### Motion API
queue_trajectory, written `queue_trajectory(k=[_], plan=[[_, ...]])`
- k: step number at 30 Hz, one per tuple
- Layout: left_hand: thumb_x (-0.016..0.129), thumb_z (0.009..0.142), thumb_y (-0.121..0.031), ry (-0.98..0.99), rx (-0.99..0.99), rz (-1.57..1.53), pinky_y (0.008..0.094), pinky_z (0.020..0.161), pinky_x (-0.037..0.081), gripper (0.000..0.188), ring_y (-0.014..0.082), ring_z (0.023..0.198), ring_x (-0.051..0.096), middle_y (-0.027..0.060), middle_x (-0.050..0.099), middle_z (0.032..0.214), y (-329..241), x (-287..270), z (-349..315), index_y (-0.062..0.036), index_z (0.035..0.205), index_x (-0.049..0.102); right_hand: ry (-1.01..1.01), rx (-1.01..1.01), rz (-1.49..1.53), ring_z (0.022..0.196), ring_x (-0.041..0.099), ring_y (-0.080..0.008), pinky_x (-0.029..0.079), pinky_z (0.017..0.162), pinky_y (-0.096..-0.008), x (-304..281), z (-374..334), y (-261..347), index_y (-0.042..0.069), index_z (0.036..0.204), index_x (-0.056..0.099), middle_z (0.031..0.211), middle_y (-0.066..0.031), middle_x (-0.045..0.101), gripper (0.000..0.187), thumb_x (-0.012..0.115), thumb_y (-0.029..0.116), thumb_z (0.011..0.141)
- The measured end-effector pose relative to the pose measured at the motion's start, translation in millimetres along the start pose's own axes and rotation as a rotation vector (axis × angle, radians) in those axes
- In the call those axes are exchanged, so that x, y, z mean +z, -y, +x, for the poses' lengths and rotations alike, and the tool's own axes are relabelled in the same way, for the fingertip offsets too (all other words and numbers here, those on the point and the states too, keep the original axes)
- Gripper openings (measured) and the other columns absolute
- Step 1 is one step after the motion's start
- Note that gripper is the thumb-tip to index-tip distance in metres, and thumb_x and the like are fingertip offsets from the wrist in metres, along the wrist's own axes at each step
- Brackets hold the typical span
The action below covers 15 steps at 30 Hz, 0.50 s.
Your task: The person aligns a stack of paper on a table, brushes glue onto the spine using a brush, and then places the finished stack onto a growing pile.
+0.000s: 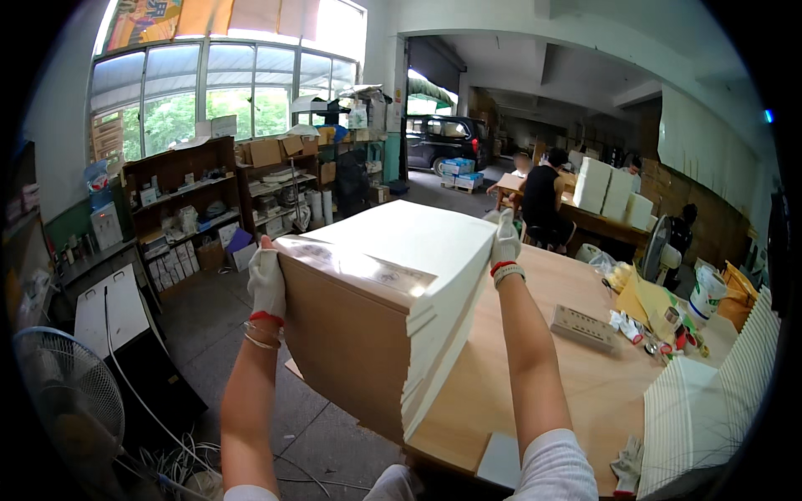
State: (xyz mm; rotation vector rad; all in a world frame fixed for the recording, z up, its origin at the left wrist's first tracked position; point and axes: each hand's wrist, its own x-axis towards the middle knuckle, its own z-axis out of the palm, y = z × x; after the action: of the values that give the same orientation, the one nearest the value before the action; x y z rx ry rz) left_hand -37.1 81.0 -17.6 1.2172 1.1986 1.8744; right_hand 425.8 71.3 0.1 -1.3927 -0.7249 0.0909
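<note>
Between my two hands hangs a thick stack of paper (376, 225), tilted above the table's left edge. Its top is white, with a glossy printed sheet along the near edge. One side is brown; the right side shows white, uneven page edges. My left hand (267, 284), in a white glove with a red cuff, grips the left end, thumb up. My right hand (505, 240), gloved the same way, clasps the far right edge. The fingers under and behind the stack are partly hidden. The wooden table (535, 384) lies below and to the right.
On the table are a grey slotted block (583, 327), tape rolls (672, 315), a white bucket (707, 292), a loose glove (626, 463) and white paper stacks (693, 409). A fan (67, 401) and cables (184, 459) are at left. People (547, 196) sit beyond.
</note>
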Motion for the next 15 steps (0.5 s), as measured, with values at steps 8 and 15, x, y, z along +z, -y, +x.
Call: queue_trajectory(k=[8, 15], plan=[[0.040, 0.098, -0.050, -0.057, 0.175, 0.189, 0.0364, 0.102, 0.038, 0.056, 0.0283, 0.122, 0.050, 0.0175, 0.054, 0.128, 2, 1, -20, -0.0065, 0.130, 0.052, 0.250, 0.027, 0.658, 0.076, 0.062, -0.0171, 0.051, 0.071, -0.0311, 10, 27, -35, -0.001, 0.104, 0.065, 0.089, -0.0057, 0.067, 0.054, 0.044, 0.049, 0.099], [0.045, 0.094, -0.013, -0.160, 0.525, -0.066, 0.0428, 0.110, 0.032, 0.050, 0.0319, 0.131, 0.042, 0.0263, 0.043, 0.139, 6, -12, -95, 0.0101, 0.138, 0.035, 0.305, 0.079, 0.537, 0.112, 0.055, -0.0183, 0.040, 0.093, -0.0354, -63, 12, -46, 0.007, 0.138, 0.047, 0.133, -0.0062, 0.056, 0.070, 0.034, 0.062, 0.097]])
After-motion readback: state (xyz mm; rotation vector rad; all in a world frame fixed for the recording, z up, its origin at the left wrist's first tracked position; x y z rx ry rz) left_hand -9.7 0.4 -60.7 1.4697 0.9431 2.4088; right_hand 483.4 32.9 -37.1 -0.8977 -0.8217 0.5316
